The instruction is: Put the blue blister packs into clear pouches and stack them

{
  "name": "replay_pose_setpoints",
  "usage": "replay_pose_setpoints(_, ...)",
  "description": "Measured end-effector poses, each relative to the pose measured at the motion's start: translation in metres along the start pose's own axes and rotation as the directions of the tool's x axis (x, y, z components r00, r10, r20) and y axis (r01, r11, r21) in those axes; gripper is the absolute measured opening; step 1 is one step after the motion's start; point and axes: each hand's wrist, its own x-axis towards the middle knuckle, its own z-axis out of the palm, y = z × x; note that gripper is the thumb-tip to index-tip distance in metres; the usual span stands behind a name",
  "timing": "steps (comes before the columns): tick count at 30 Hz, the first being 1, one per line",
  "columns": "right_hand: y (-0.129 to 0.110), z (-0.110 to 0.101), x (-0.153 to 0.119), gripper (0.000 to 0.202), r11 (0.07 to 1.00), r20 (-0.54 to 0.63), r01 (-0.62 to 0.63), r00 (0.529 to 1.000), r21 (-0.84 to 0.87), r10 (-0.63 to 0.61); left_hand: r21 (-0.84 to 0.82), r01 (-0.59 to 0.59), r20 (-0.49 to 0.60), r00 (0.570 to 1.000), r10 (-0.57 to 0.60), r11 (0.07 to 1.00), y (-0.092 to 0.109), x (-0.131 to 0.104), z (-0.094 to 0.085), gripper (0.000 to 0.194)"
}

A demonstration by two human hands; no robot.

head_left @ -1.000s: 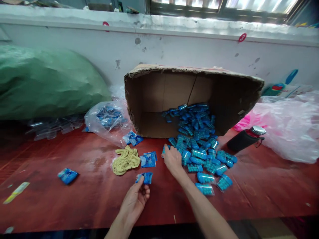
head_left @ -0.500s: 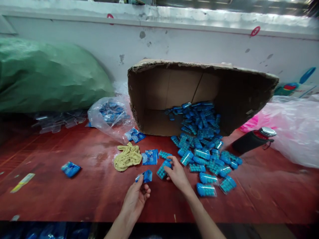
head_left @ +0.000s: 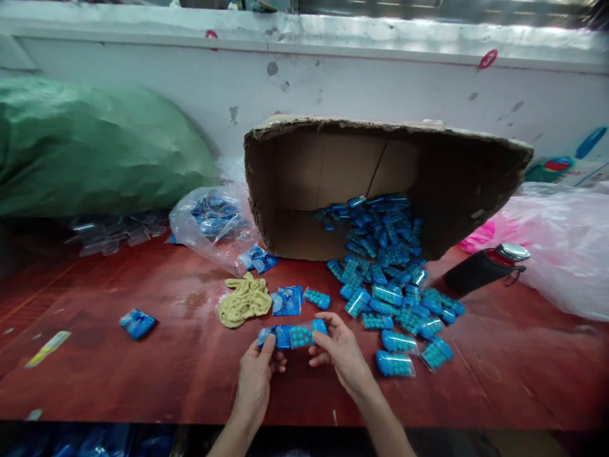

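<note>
Between thumb and fingers, my left hand [head_left: 259,371] pinches a small blue printed sleeve [head_left: 277,336] near the table's front. My right hand [head_left: 339,348] grips the blue-capped end of a clear container of turquoise balls [head_left: 301,336]. The container's clear end meets the sleeve's right end; whether it is inside cannot be made out. Just beyond them lie flat blue printed packets [head_left: 287,300] and another ball container [head_left: 316,298]. To the right spreads a pile of similar containers [head_left: 386,294], reaching back into a cardboard box.
The cardboard box [head_left: 295,235] lies on its side at the back. A yellow-green cloth [head_left: 244,301], a clear bag of blue packets [head_left: 209,222], a filled blue packet [head_left: 137,324] and a yellow cutter [head_left: 48,349] are leftward. A black bottle [head_left: 476,270] leans at right.
My right hand has picked the ball container off the table and brought it left, against the sleeve. My left hand keeps its pinch on the sleeve.
</note>
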Motion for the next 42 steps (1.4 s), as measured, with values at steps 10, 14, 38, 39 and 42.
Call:
replay_pose_setpoints(10, 0.016, 0.002, -0.009, 0.038, 0.999, -0.030, 0.034, 0.999, 0.034, -0.033, -0.050, -0.072, 0.016, 0.997, 0.073, 0.996, 0.002, 0.001, -0.003, 0.030)
replay_pose_setpoints(14, 0.017, 0.004, -0.011, 0.037, 0.997, -0.078, 0.072, 0.994, 0.011, -0.071, -0.081, -0.042, -0.003, 0.999, 0.042, 0.996, 0.004, 0.000, -0.004, 0.031)
replay_pose_setpoints(38, 0.034, 0.012, -0.015, 0.033, 0.997, -0.043, 0.006, 0.999, -0.073, -0.009, -0.028, -0.105, -0.001, 0.994, 0.105, 0.994, 0.007, 0.005, -0.005, 0.031)
replay_pose_setpoints(39, 0.036, 0.012, -0.015, 0.031, 0.995, -0.059, 0.029, 0.998, -0.094, -0.035, -0.040, -0.085, 0.017, 0.996, 0.085, 0.996, 0.007, 0.005, -0.003, 0.031)
replay_pose_setpoints(42, 0.039, 0.012, -0.017, 0.024, 0.947, -0.114, 0.167, 0.972, -0.276, -0.205, -0.070, -0.008, 0.072, 0.997, 0.013, 0.997, 0.009, 0.000, 0.002, 0.032)
